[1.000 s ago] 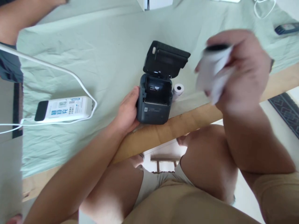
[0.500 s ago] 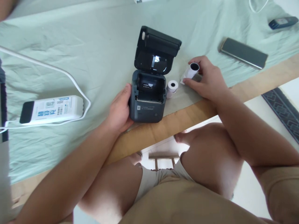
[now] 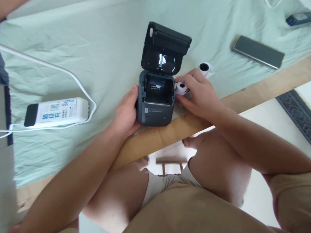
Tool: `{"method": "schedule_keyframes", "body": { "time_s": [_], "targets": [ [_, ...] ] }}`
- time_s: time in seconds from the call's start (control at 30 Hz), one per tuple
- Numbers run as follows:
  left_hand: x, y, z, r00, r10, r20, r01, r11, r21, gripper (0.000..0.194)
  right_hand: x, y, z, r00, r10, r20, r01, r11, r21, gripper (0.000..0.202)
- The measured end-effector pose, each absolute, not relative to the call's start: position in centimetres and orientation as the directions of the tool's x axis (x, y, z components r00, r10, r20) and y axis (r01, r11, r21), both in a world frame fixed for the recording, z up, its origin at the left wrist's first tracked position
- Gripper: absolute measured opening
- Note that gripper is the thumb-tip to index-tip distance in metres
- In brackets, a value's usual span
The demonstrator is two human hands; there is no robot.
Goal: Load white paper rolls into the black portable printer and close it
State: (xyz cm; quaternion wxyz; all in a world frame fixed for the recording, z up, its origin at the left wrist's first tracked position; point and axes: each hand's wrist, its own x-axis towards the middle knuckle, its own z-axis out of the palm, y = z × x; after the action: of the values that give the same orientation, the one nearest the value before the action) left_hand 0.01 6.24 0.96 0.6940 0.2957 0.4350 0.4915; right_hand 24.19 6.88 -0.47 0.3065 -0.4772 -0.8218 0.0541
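A dark label printer (image 3: 155,113) stands near the table's front edge with its lid (image 3: 166,48) raised and its paper bay showing bare. My left hand (image 3: 126,111) is closed around the printer's left side. Right of the printer is a small white paper roll (image 3: 181,88), and my right hand (image 3: 198,92) has its thumb and fingers around that roll. Just beyond the right hand, a second paper roll (image 3: 206,68) with a wide dark core stands on the cloth, its loose paper end sticking out.
A white power strip (image 3: 60,111) with a white cable (image 3: 73,74) lies at the left. A dark phone (image 3: 259,51) rests at the right, and a small dark blue device (image 3: 298,18) sits behind it. Green cloth (image 3: 109,42) covers the table down to a wooden edge (image 3: 157,139).
My right hand has let go of the wide-core roll and moved left onto the small roll beside the printer. My left hand stays on the printer. The view has shifted slightly.
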Motion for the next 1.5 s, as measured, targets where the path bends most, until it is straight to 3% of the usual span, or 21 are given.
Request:
{"method": "schedule_keyframes", "body": {
  "time_s": [0.17, 0.43, 0.63, 0.97, 1.13, 1.37, 1.5],
  "targets": [
    [-0.1, 6.3, 0.8, 0.129, 0.943, -0.306, -0.413, 0.332, 0.848, 0.031, 24.7, 7.0, -0.8, -0.357, 0.836, 0.417, 0.681, 0.538, -0.496, 0.051],
    [-0.2, 6.5, 0.6, 0.122, 0.938, -0.325, -0.436, 0.345, 0.831, 0.033, 24.7, 6.7, -0.4, -0.339, 0.815, 0.47, 0.707, 0.551, -0.444, 0.048],
    [-0.2, 6.2, 1.1, 0.239, 0.919, -0.313, -0.436, 0.389, 0.811, 0.044, 23.1, 4.3, 2.6, -0.117, 0.793, 0.598, 0.631, 0.525, -0.572, 0.038],
    [-0.7, 5.6, 1.3, 0.299, 0.937, -0.183, -0.364, 0.289, 0.886, 0.037, 19.2, 6.4, 3.0, -0.312, 0.856, 0.412, 0.753, 0.488, -0.442, 0.008],
    [-0.5, 5.6, 1.4, 0.279, 0.944, -0.179, -0.376, 0.278, 0.884, 0.029, 19.6, 6.8, 2.6, -0.346, 0.777, 0.526, 0.695, 0.589, -0.412, 0.017],
    [-0.5, 5.6, 1.3, 0.292, 0.942, -0.167, -0.395, 0.278, 0.876, 0.021, 19.3, 5.2, 3.2, -0.324, 0.607, 0.726, 0.714, 0.66, -0.233, 0.028],
    [-0.7, 5.9, 1.0, 0.304, 0.944, -0.127, -0.403, 0.248, 0.881, 0.029, 18.4, 4.5, 2.3, -0.394, 0.527, 0.753, 0.652, 0.738, -0.175, 0.026]
  ]
}}
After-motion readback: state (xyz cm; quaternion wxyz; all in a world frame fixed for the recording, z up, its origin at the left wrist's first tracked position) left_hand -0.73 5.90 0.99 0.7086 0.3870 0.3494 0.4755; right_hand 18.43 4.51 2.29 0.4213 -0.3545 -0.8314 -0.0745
